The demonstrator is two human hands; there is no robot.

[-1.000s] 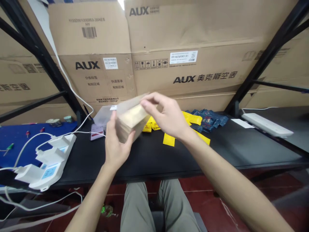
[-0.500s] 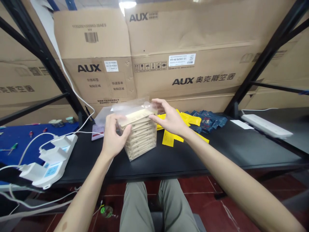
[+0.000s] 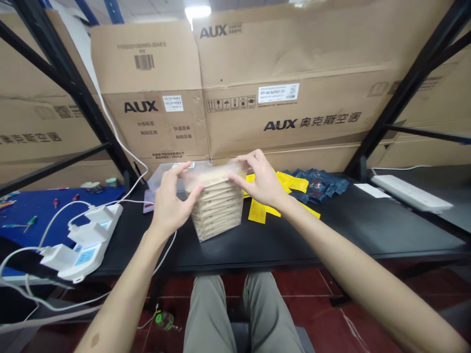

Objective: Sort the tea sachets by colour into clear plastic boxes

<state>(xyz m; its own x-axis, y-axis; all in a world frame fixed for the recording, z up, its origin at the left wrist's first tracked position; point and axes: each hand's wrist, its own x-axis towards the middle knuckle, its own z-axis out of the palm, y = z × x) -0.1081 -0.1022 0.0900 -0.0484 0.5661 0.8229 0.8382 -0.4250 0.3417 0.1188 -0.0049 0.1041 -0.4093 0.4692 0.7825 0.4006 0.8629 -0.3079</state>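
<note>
A clear plastic box [image 3: 218, 211] stands on the black table, filled with a stack of beige paper sachets. My left hand [image 3: 172, 198] grips its upper left edge, thumb against the front and fingers over the top. At the upper right corner, my right hand [image 3: 259, 179] holds the box between thumb and fingers. The clear top flap lies down over the stack between both hands. Just right of the box are yellow packets [image 3: 259, 211], with dark blue packets [image 3: 318, 185] behind them.
On the left, a white power strip [image 3: 88, 245] with plugged-in adapters trails cables across the table edge. A blue mat [image 3: 22, 211] bears small items. At the right lies a white bar-shaped device [image 3: 410, 192] beside a white card [image 3: 371, 190]. Cardboard [image 3: 235, 117] walls the back.
The box's clear flap, raised before, is now lowered over the sachets. My left fingers have risen and spread along the top edge. The view has shifted slightly.
</note>
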